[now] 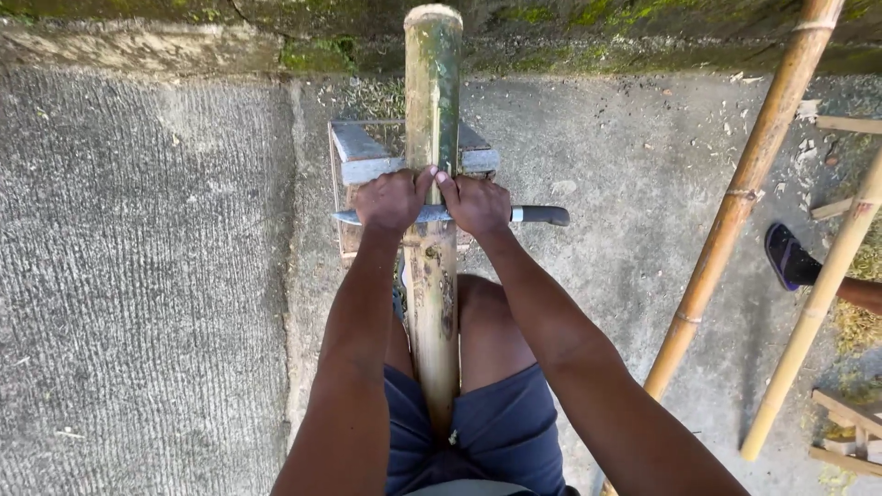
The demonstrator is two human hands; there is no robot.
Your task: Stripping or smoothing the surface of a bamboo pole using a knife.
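Bamboo pole (433, 184) runs lengthwise between the person's knees, its near end at the dark shorts (501, 432), its far end propped on a small grey stool (367, 156) near a mossy wall (597, 41). In the head view a long knife (537, 215) lies crosswise on the pole. The left hand (393, 199) closes over the blade side, while the right hand (478, 204) closes over the knife just inside the black handle. Both fists sit tight against the pole. Two more bamboo poles (749, 179) lean at right, where another person's sandalled foot (788, 257) shows. The risk, judging by this grip, is the left palm pressing on bare blade: a slip on the round, smooth pole could cut the hand or send the edge towards the thighs
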